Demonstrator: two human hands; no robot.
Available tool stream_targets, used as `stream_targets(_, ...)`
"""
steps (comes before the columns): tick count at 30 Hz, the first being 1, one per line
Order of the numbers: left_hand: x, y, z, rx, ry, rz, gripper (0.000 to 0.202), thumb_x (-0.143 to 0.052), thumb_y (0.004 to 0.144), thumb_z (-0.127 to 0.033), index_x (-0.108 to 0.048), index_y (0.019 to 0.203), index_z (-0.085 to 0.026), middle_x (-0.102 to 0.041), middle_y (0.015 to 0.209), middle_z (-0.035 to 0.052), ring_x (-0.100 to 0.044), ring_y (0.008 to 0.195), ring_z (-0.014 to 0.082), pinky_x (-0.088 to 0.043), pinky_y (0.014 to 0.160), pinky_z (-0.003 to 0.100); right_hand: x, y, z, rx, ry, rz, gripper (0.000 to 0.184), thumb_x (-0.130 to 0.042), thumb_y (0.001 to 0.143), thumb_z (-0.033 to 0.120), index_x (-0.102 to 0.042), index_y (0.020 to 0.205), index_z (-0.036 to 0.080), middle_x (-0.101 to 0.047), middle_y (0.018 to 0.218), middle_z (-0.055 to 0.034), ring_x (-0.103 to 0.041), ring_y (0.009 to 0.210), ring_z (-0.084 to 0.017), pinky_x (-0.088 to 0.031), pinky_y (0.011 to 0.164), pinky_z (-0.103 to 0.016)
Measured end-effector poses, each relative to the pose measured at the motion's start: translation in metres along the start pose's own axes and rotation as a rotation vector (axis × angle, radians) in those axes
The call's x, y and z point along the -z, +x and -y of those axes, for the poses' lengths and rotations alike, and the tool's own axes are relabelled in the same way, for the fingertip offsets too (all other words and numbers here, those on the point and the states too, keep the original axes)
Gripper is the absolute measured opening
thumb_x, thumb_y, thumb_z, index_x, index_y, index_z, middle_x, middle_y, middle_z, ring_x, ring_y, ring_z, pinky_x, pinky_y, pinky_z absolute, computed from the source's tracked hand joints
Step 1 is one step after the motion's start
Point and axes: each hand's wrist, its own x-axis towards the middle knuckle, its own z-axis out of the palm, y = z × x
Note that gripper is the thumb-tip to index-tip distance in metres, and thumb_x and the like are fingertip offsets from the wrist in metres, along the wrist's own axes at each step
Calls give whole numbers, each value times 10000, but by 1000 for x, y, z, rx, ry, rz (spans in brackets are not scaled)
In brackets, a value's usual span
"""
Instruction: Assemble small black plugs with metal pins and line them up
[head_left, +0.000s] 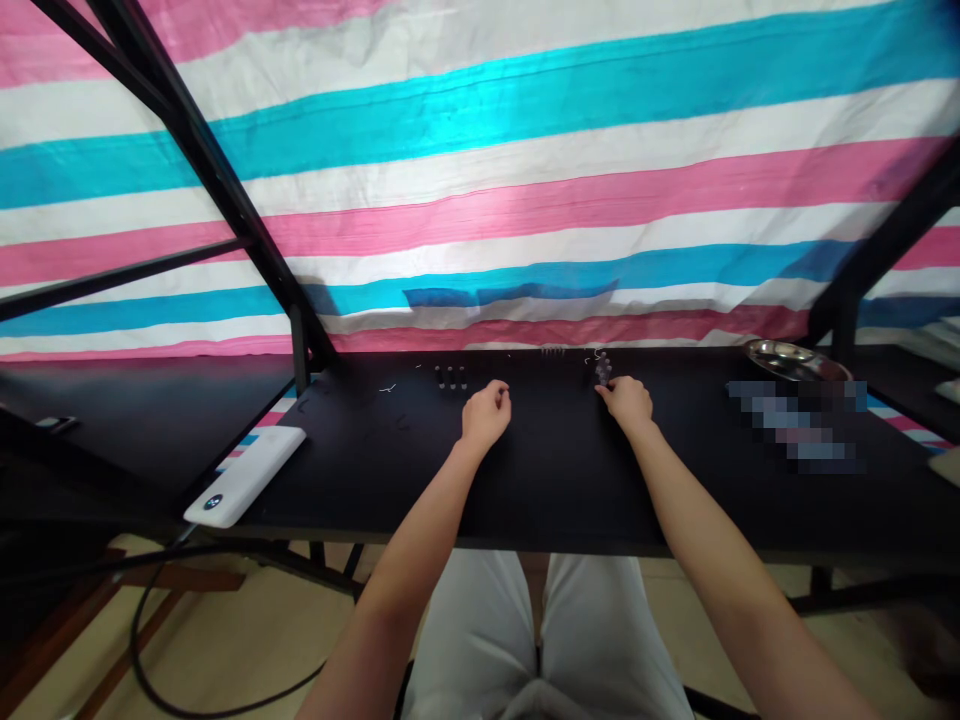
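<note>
My left hand (486, 412) rests on the black table (555, 480) with its fingers curled in; whatever it holds is too small to make out. My right hand (627, 400) lies further right, fingers pinched at a small grey clustered piece (602, 370) standing on the table. Three small dark knobs (450, 376) stand in a row left of my left hand. A short comb-like part (553, 352) lies at the table's far edge between the hands.
A white power bank (247, 474) lies on the table's left corner, with a cable (150, 640) hanging to the floor. A metal bowl (795, 360) sits far right. Black frame posts (300, 345) rise at both sides. A striped tarp (525, 180) hangs behind.
</note>
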Motion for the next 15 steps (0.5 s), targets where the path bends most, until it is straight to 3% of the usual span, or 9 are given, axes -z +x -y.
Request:
stream_targets(4,11,8,10,177,14,-107,421,-457,833,-256,-469,1254,-237,-632,736,31,-599,715,183,-416,679,263,4,-8,0,21,-33,30,305,-574,765,397,-681,935,167,-642,909,-171,-630,838,-267,-468,718,-356)
stream_targets(9,17,13,23,312,100,-28,697,-481,812,-252,-168,1434,-241,-648,811,85,-617,729,226,-433,729,339,8,-20,9,84,-97,76,226,-510,759,269,-661,895,170,-644,920,-157,-629,824,-270,-458,689,-347)
stream_targets(15,13,16,33,322,177,-10,694,-495,810,-273,-188,1431,-236,-651,877,133,-630,772,247,-435,749,357,5,-28,18,190,-71,117,193,-507,746,309,-645,828,203,-655,852,-106,-624,777,-245,-437,644,-311)
